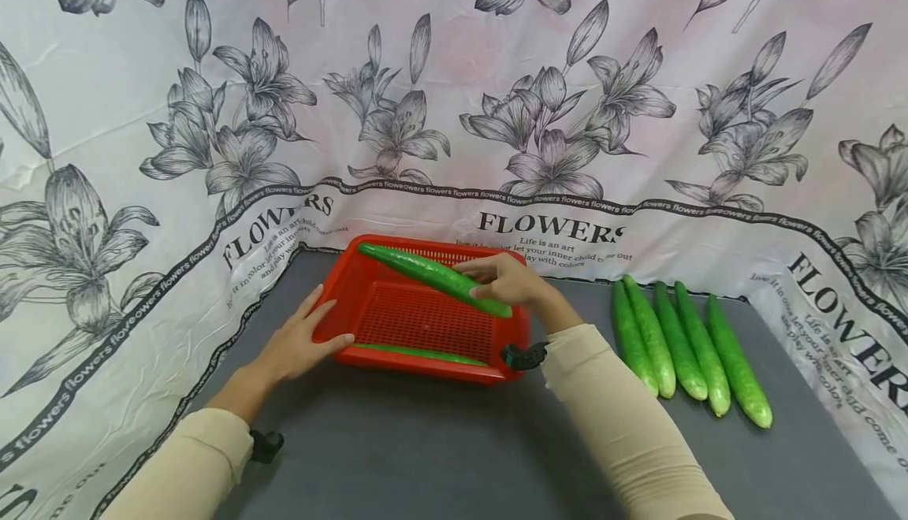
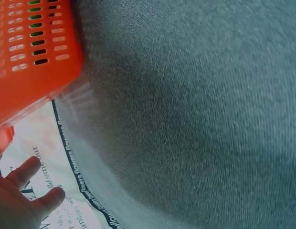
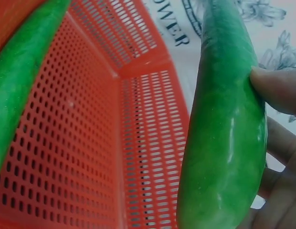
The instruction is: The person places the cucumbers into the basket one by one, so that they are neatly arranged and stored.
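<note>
My right hand (image 1: 516, 280) grips a long green cucumber (image 1: 426, 270) near its thicker end, thumb on one side and fingers on the other. The cucumber is held tilted over a red perforated plastic basket (image 1: 426, 367). Along the basket's near wall lies another cucumber (image 1: 418, 354), largely hidden by the rim in the head view; in the right wrist view this cucumber (image 3: 21, 76) rests on the holed floor. With fingers spread, my left hand (image 1: 294, 343) is at the basket's left end, fingertips right at the rim.
Several cucumbers (image 1: 688, 347) lie side by side on the right of the grey table (image 1: 397, 449). A flower-printed white cloth (image 1: 426, 213) hangs behind the table and along its sides. Dark straps (image 1: 523, 356) sit at both wrists.
</note>
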`<state>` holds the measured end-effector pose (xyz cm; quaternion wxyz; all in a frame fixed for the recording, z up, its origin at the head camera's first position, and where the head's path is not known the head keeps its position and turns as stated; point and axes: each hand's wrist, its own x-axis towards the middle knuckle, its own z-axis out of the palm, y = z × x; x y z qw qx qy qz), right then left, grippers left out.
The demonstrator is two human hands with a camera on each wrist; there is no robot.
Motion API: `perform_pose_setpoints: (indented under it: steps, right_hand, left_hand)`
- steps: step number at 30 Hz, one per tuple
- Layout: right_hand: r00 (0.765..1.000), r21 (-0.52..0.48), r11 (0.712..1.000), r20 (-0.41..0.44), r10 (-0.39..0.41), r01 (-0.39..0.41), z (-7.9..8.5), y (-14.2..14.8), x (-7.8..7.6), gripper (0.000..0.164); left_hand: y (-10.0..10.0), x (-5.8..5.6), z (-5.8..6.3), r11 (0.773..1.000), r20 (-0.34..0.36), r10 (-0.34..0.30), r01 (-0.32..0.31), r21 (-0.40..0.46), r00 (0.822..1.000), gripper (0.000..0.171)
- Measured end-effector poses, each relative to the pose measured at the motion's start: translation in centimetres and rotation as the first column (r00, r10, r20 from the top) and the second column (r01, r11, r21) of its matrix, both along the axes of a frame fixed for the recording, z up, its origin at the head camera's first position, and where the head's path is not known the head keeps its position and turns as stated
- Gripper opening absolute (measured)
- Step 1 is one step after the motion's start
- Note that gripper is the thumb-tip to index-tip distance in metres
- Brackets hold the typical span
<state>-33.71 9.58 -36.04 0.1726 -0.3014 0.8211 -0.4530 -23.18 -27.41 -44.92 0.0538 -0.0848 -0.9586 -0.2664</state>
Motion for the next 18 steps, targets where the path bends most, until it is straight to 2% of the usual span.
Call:
perform_pose_setpoints:
  steps: [5, 18]
  right_hand:
    - [0.997, -0.037, 0.999, 0.072, 0.0, 0.003, -1.1, -0.6, -0.7, 0.048]
    - [0.988, -0.042, 0.999, 0.156, 0.012, -0.006, -3.7, -1.8, -1.2, 0.046]
  left_hand:
    - [0.0, -0.3, 0.0, 1.0, -0.003, -0.001, 0.001, -0.019, 1.0, 0.083]
    - [0.0, 0.0, 0.1, 1.0, 0.012, 0.017, -0.017, -0.015, 1.0, 0.085]
